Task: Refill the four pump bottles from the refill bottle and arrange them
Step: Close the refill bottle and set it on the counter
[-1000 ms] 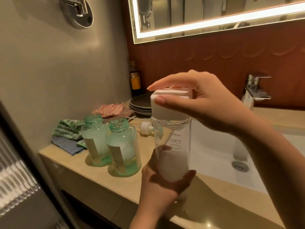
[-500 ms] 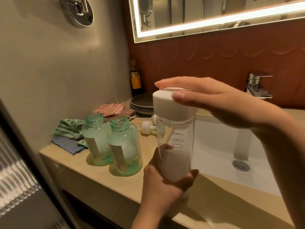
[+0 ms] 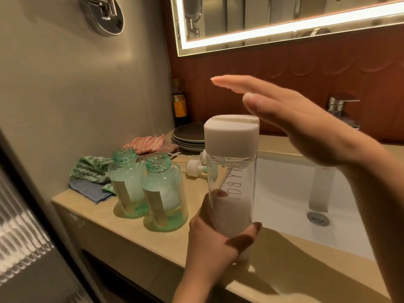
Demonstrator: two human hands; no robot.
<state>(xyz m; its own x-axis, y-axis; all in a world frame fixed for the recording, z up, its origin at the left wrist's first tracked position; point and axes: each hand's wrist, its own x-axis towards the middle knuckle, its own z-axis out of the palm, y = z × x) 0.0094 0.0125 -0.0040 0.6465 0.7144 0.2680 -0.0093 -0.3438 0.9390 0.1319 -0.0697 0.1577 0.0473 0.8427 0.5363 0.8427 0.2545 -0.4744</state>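
1. Beige vanity countertop (image 3: 284, 259) runs under a lit mirror (image 3: 284, 16), with a white sink (image 3: 284, 193) and a chrome faucet (image 3: 341, 108) set towards its right end.
2. Near the countertop's front edge, just left of the sink, the left hand (image 3: 209, 246) grips the lower part of an upright clear bottle (image 3: 231, 171), fingers and thumb wrapped round it. I cannot tell whether its base rests on the countertop.
3. A white cap (image 3: 231, 136) sits on that bottle.
4. The right hand (image 3: 295, 125) hovers over the cap, flat, fingers straight, holding nothing. Whether it touches the cap's far rim is unclear.
5. Two green-tinted bottles (image 3: 164, 193) stand uncapped side by side towards the left front corner, a little liquid in each.
6. White pump heads (image 3: 194, 166) lie on the countertop behind them.
7. Folded cloths (image 3: 89, 169) sit at the left edge; stacked dark plates (image 3: 188, 136) and a dark bottle (image 3: 179, 103) fill the back left corner.
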